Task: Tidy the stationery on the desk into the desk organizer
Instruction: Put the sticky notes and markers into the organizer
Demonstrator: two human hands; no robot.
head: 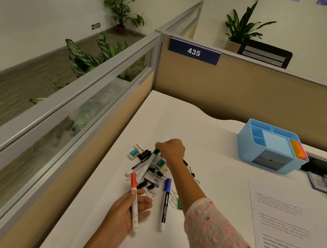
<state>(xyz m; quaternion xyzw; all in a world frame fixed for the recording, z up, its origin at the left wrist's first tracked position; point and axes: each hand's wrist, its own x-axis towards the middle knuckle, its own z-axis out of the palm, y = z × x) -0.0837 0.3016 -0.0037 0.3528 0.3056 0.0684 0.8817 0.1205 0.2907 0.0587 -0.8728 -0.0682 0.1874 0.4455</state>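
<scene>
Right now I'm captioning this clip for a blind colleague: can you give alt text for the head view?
A person's right hand pinches a green-capped marker from a stationery pile on a white desk, while the left hand holds a red-capped marker. A blue desk organizer sits further back right.

— How many markers?
— Four: a red-capped marker (134, 200), a blue-capped marker (164, 204), a green-capped marker (151, 158) and a black marker (138, 165).
— Erasers?
— Two small erasers, one (134, 154) at the left of the pile, the other (160, 163) near its middle.
— Binder clips and paper clips?
— Several black binder clips (145, 154); they overlap too much to count exactly. Same for the paper clips (172, 197).
— Organizers?
— One blue organizer (246, 144), and one printed sheet (289, 238).
</scene>
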